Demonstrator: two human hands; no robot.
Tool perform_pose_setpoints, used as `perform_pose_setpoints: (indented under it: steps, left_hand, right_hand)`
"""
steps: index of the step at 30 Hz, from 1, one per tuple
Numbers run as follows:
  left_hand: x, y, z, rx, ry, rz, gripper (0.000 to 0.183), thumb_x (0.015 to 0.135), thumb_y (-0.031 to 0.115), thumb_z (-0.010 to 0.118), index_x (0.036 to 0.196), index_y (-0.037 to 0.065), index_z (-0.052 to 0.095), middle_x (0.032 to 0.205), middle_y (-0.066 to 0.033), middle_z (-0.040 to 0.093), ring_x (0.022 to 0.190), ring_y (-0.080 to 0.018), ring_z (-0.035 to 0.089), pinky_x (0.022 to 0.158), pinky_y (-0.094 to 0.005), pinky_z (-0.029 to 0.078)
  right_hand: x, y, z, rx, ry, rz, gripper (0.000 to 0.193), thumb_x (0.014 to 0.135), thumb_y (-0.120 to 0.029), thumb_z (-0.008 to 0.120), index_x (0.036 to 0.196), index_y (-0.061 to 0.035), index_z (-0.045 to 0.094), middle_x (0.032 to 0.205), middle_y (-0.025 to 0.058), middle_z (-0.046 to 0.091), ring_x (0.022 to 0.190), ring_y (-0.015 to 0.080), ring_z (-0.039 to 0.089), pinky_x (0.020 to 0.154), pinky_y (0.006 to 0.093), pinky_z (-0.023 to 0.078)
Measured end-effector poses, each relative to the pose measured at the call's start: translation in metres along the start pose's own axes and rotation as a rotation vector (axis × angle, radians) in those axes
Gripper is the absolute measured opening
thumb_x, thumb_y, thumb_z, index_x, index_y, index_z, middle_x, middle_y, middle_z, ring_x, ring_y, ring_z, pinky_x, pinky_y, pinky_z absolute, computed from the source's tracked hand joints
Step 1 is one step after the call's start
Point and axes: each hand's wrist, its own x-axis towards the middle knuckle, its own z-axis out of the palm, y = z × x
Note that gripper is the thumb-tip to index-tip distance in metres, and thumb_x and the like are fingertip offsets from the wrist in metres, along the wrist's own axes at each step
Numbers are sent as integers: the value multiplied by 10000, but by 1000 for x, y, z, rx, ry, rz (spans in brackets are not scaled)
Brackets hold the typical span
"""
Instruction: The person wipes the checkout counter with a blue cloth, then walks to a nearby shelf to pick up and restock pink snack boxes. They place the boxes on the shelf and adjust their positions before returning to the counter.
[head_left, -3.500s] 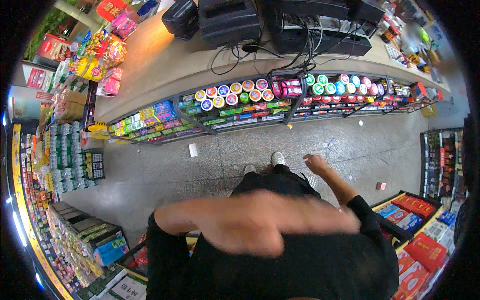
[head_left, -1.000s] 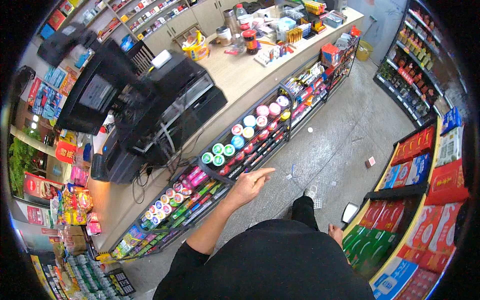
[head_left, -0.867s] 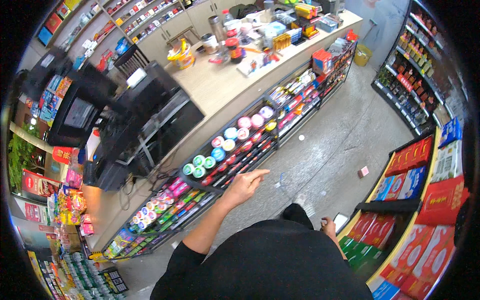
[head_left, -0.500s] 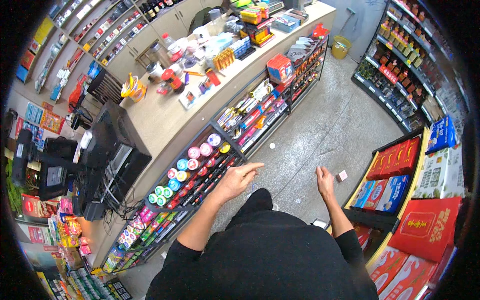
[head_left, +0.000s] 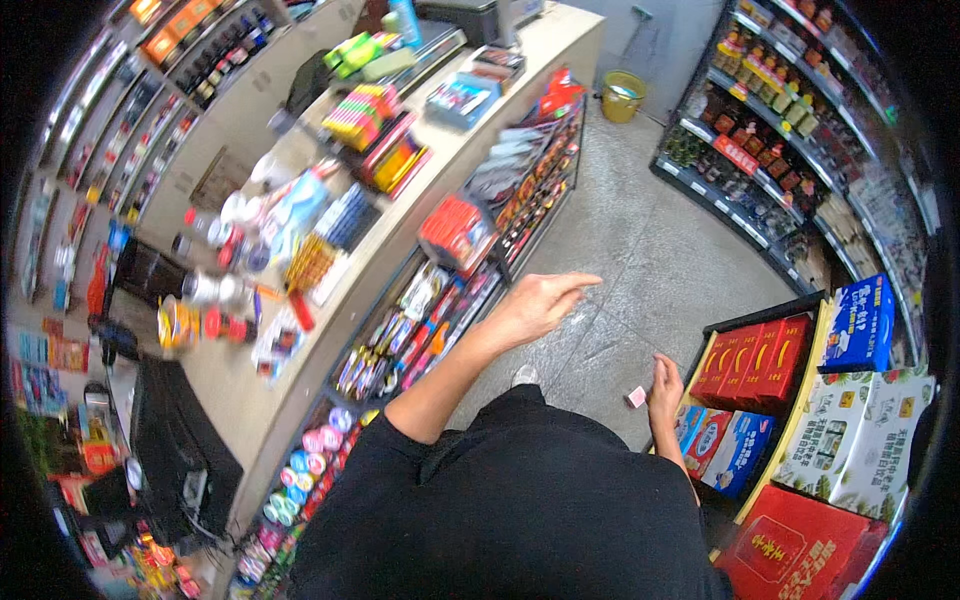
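My left hand (head_left: 545, 306) is held out in mid-air over the grey floor (head_left: 600, 240), its fingers stretched to the right and nothing in it. Nearest to it is the rack of small packets (head_left: 410, 330) on the counter's front. Lower down on the right, my right hand (head_left: 664, 395) is raised with fingers apart and holds nothing I can see. Just left of it in the view, a small pink and white box (head_left: 636, 398) lies on the floor, not touched by the hand.
A long counter (head_left: 330, 330) crowded with bottles, cartons and a black monitor (head_left: 180, 450) runs along my left. On the right stand red gift boxes (head_left: 755, 360) on a shelf and a tall bottle shelf (head_left: 760, 130). A yellow bucket (head_left: 622, 97) sits at the far wall.
I have moved forward along the counter, and the view has turned. The far end and the bucket appear nearer. Both hands have swung in the air, with nothing taken hold of.
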Motion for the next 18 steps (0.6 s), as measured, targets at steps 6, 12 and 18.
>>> perform_pose_setpoints:
  steps: [6,12,18]
  left_hand:
    - [182,-25,18,-27,-192,138,315,929,108,559,1241,84,595,979,-202,675,912,-356,666,800,-407,518]
    - [321,-83,31,9,-171,63,306,925,119,547,1223,76,603,972,-228,665,910,-406,647,780,-448,511]
    - [423,-102,7,81,-4,-239,298,950,111,571,1244,89,612,972,-153,697,879,-232,682,798,-346,523]
  right_hand:
    - [91,64,-50,466,237,473,366,1017,-388,473,859,-78,587,537,-41,343,397,48,326,360,244,249]
    - [294,105,-17,355,99,378,292,1015,-315,497,932,-65,624,585,-53,354,489,57,379,437,239,351]
    - [530,47,36,94,-381,58,298,994,-290,531,966,-33,679,617,11,516,533,78,468,505,283,426]
